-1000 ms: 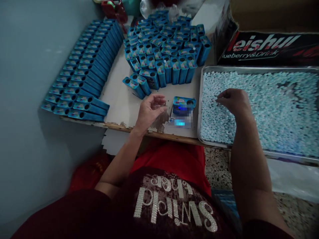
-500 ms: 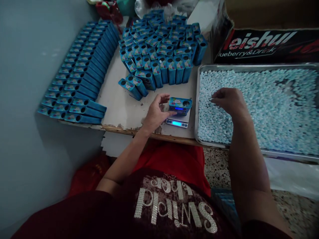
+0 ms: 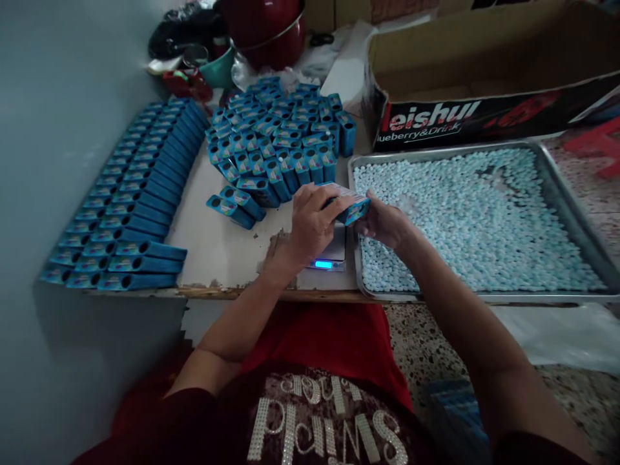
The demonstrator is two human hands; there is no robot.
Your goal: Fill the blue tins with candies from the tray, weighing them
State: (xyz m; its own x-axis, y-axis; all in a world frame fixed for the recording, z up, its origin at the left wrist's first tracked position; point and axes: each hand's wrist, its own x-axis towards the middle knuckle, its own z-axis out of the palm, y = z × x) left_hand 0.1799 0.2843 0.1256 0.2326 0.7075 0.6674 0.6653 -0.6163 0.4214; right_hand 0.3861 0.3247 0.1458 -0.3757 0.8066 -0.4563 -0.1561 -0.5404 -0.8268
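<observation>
A blue box (image 3: 356, 210) is tilted on its side above the scale, its top toward the tray. My left hand (image 3: 314, 216) wraps round it from the left. At the box's right end is my right hand (image 3: 380, 221), its fingers bent and partly hidden; whether it grips the box or something small is unclear. Below the hands lies a small scale (image 3: 334, 248) with a lit blue display. Small pale blue pieces cover much of a metal tray (image 3: 359, 258) just right of the scale.
Upright blue boxes (image 3: 285, 168) crowd the table's middle. Neat rows of similar boxes (image 3: 140, 187) line the left side by the wall. Behind the tray stands an open carton (image 3: 436, 126). Red bowls (image 3: 276, 39) and a teal bowl (image 3: 217, 70) are at the back.
My left hand has lifted the blue box off the scale and tipped it rightward. My right hand has come from over the tray to the box. The camera view has shifted.
</observation>
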